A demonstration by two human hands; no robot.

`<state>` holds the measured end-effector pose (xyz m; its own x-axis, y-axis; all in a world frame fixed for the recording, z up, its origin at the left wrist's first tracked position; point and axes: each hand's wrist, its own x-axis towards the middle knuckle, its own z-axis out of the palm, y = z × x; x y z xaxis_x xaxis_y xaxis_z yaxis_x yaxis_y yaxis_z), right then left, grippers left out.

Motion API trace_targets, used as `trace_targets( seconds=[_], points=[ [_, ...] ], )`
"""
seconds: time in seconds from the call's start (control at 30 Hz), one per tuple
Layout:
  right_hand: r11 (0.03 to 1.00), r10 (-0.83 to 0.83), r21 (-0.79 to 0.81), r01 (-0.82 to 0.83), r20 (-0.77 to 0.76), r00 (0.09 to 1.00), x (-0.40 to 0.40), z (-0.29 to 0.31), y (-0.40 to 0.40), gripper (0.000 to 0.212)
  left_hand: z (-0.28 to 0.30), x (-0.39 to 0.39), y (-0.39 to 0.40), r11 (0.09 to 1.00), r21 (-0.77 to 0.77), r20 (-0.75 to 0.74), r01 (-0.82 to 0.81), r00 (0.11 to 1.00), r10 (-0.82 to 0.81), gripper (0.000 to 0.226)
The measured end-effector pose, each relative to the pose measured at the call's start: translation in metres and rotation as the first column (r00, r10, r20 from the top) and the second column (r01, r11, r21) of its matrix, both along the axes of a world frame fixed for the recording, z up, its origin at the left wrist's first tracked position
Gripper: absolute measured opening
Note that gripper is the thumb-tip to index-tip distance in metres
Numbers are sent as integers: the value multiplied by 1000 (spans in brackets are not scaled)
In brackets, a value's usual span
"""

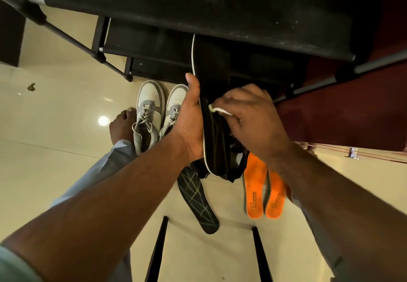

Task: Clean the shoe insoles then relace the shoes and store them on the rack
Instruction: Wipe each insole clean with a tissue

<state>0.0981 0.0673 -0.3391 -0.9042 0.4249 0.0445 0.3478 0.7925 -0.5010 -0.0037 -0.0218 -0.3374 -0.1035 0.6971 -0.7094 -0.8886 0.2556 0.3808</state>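
Right hand (253, 118): fingers pinched a small white cloth (217, 110) against a black insole (212, 96). Left hand (190, 123): fingers clasped that insole's left edge (thumb pointing far), holding it up before the rack (198, 6). On the floor (55, 116): second black insole (198, 200), two orange insoles (263, 191), grey-and-white shoes (152, 110) at left.

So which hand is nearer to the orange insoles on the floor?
Right. The right hand is above the orange insoles; the left hand is farther left, gripping the black insole.
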Motion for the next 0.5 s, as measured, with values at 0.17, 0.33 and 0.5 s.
trace_targets(
  seconds=[0.17, 0.33, 0.5],
  points=[
    [987, -77, 146, 66, 73, 994, 5, -6, 5, 28, -5, 3, 0, 999, 11, 5, -30, 1000, 30, 89],
    [1000, 0, 30, 2, -43, 999, -1, 2, -4, 21, -2, 2, -1, 999, 0, 32, -34, 999, 34, 84],
    [988, -130, 97, 118, 127, 983, 9, -15, 14, 24, -8, 6, -1, 998, -40, 21, -58, 998, 59, 77]
  ],
)
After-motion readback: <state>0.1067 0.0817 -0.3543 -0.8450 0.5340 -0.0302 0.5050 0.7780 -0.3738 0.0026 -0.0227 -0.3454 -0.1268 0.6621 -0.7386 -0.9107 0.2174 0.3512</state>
